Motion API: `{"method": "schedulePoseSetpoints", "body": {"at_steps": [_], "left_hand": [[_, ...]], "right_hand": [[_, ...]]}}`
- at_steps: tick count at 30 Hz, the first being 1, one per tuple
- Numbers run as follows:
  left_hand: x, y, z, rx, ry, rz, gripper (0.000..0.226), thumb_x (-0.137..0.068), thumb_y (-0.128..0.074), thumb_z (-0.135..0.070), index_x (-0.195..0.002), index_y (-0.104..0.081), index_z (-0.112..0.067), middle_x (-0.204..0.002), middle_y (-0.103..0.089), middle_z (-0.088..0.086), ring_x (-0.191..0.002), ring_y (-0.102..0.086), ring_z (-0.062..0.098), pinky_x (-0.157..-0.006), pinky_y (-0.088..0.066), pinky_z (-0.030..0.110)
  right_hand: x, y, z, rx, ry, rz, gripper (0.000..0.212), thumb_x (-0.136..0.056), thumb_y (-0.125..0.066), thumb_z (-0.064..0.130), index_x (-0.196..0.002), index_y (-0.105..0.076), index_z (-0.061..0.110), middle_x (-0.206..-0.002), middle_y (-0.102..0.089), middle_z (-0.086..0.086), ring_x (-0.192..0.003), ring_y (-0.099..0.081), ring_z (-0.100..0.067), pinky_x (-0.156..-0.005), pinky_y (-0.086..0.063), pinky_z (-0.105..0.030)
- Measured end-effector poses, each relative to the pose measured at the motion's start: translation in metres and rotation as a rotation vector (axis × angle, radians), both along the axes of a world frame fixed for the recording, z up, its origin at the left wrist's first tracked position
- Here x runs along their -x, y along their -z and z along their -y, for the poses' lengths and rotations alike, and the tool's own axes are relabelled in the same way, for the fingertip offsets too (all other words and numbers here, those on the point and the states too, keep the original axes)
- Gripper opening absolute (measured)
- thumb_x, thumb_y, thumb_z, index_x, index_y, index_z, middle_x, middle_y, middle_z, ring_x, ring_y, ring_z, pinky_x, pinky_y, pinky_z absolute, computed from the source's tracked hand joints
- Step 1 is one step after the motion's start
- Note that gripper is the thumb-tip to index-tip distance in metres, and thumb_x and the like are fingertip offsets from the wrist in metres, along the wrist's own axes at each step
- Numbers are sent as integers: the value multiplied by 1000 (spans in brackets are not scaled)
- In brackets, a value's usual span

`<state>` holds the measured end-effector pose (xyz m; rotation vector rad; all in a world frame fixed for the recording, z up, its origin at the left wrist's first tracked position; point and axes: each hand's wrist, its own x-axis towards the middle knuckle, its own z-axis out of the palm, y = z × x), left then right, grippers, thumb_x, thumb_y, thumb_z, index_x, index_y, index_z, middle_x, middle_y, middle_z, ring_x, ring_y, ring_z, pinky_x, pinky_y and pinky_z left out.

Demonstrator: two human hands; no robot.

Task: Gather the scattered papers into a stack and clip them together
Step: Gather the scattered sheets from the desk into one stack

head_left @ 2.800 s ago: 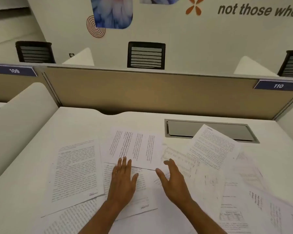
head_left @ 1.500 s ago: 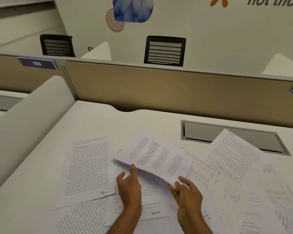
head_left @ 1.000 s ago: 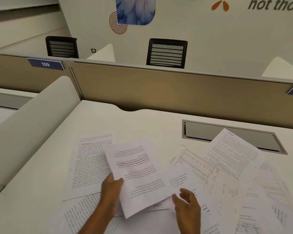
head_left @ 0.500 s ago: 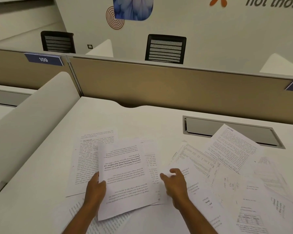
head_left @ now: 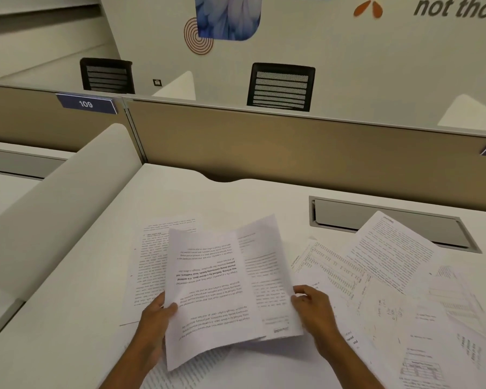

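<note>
Printed white papers lie scattered over the white desk (head_left: 180, 197). My left hand (head_left: 155, 324) grips the left edge of a sheet with upside-down text (head_left: 208, 290), lifted off the desk. My right hand (head_left: 313, 307) pinches the right edge of a second sheet (head_left: 267, 276) that sits just behind the first, also raised. Another page (head_left: 149, 262) lies flat under them to the left. More loose pages (head_left: 387, 254) fan out across the right half of the desk. No clip is visible.
A grey cable tray flap (head_left: 387, 223) is set into the desk at the back right. A tan partition (head_left: 292, 153) closes off the far edge, and a curved white divider (head_left: 54, 209) rises on the left. Black chairs (head_left: 281, 87) stand beyond.
My right hand moved off the desk papers and took hold of a second sheet, lifting it behind the sheet in my left hand. Both sheets now curl upward together.
</note>
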<state>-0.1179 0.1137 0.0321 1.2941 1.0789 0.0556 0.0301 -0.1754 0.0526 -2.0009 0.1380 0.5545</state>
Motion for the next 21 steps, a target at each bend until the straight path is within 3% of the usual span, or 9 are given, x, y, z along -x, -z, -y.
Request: {"method": "schedulePoseSetpoints", "body": {"at_steps": [2, 4, 9, 12, 17, 21], "left_hand": [[7, -1, -2, 61, 12, 18, 37, -105, -50, -10, -136, -60, -28, -127, -72, 7, -111, -68, 38, -95, -55, 57], [8, -1, 0, 116, 42, 34, 34, -104, -51, -11, -130, -64, -29, -123, -76, 6, -111, -69, 38, -94, -56, 57], [0, 2, 19, 199, 106, 100, 27, -103, -55, -9, -122, -70, -21, -118, -79, 6, -105, -76, 31, -87, -61, 48], [-4, -2, 28, 171, 146, 111, 25, -103, -55, -12, -120, -72, -20, -114, -81, 5, -98, -79, 26, -76, -63, 39], [-5, -12, 33, 134, 236, 100, 25, -105, -55, -16, -124, -69, -24, -113, -81, -1, -101, -78, 23, -82, -62, 40], [2, -17, 25, 133, 206, 110, 25, -103, -58, -18, -124, -68, -26, -114, -81, -4, -101, -78, 21, -79, -62, 37]], "right_hand": [[-1, -6, 23, -61, 91, 5, 21, -99, -56, 7, -102, -73, 18, -101, -80, -2, -84, -77, -17, -59, -57, -25], [2, -12, 40, -114, 135, -9, 19, -100, -57, 9, -106, -71, 19, -97, -81, -1, -82, -78, -19, -59, -54, -25], [13, -13, 54, -181, 68, -124, 19, -102, -59, 11, -108, -74, 20, -92, -84, -1, -82, -81, -24, -77, -62, -44], [19, -12, 53, -234, 70, -172, 18, -101, -60, 10, -109, -75, 17, -94, -83, -6, -85, -80, -29, -67, -60, -36], [28, -12, 31, -260, 37, -214, 17, -99, -63, 9, -109, -75, 14, -97, -83, -9, -90, -78, -30, -64, -60, -33], [36, -13, 0, -250, -76, -215, 21, -100, -59, 9, -105, -77, 18, -89, -83, -8, -73, -76, -19, -58, -58, -25]]}}
